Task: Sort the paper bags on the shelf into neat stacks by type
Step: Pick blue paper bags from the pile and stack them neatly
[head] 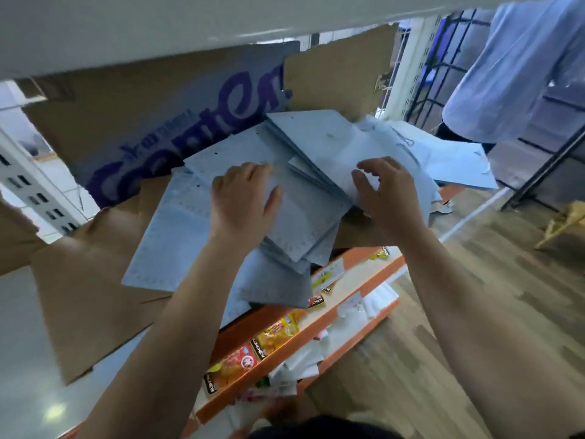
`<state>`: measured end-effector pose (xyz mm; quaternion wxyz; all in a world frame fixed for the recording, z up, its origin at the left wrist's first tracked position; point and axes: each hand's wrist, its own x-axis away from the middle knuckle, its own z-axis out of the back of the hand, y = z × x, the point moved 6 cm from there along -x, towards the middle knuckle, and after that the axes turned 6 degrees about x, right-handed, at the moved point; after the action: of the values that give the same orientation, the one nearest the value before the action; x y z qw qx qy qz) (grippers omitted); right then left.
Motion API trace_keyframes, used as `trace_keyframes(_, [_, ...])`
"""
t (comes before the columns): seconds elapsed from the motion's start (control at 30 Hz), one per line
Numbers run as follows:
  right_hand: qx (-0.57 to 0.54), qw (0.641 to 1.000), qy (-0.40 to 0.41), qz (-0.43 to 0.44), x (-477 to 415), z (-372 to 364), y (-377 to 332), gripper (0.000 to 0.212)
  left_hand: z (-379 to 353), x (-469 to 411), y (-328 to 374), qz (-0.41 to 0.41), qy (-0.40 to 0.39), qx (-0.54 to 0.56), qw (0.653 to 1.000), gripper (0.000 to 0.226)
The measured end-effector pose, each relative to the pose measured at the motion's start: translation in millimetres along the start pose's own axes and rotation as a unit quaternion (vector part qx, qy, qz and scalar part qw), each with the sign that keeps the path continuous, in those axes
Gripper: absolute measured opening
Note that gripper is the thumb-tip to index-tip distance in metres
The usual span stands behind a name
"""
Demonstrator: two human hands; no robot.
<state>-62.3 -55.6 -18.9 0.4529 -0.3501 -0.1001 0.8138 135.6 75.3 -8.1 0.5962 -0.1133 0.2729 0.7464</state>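
A loose, fanned pile of pale blue-white paper bags (177,236) lies across the shelf (19,337), some hanging over its front edge. My left hand (242,198) lies flat on the middle of the pile, fingers straight, pressing the bags down. My right hand (383,191) is at the right part of the pile with its fingers curled over the edges of a tilted bundle of bags (319,144). More bags (452,160) are spread to the far right. Brown paper bags (91,299) lie underneath and to the left.
A brown cardboard box with purple lettering (177,106) stands behind the pile, and another cardboard sheet (338,74) is to its right. An upper shelf (158,23) hangs overhead. Lower orange shelves (285,343) hold snack packets. A person in a light blue shirt (512,64) stands at right.
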Motion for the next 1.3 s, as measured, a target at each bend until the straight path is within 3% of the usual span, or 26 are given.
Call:
trace_keyframes(0.17, [0.022,0.997,-0.074,-0.004,-60,-11,48,0.037,-22,-24,18,0.040,0.026,-0.014,0.999,0.040])
trace_keyframes(0.37, [0.085,0.963,-0.255,-0.011,-112,-37,77,0.074,-33,-29,42,0.153,0.067,-0.042,0.985,0.041])
trace_keyframes(0.5, [0.118,0.946,-0.301,0.039,-129,-48,88,0.093,-43,-23,64,0.219,0.062,-0.075,0.971,0.044])
trace_keyframes(0.6, [0.077,0.943,-0.322,0.022,-137,-50,96,0.098,-45,-21,78,0.242,0.065,-0.094,0.964,0.044])
trace_keyframes(0.73, [-0.014,0.951,-0.309,0.018,-146,-49,105,0.088,-52,-19,96,0.257,0.091,-0.109,0.956,0.039])
trace_keyframes(0.9, [-0.130,0.949,-0.286,-0.016,-157,-42,125,0.093,-65,-16,116,0.269,0.092,-0.121,0.951,0.041])
trace_keyframes(1.03, [-0.219,0.940,-0.258,-0.041,-169,-33,148,0.059,-70,-15,130,0.259,0.115,-0.115,0.952,0.035])
trace_keyframes(1.17, [-0.257,0.930,-0.253,-0.073,-175,-24,176,0.048,-73,-10,142,0.266,0.123,-0.094,0.952,0.023])
trace_keyframes(1.3, [-0.252,0.927,-0.271,-0.060,-175,-16,196,0.037,-80,-6,147,0.300,0.106,-0.093,0.944,0.026])
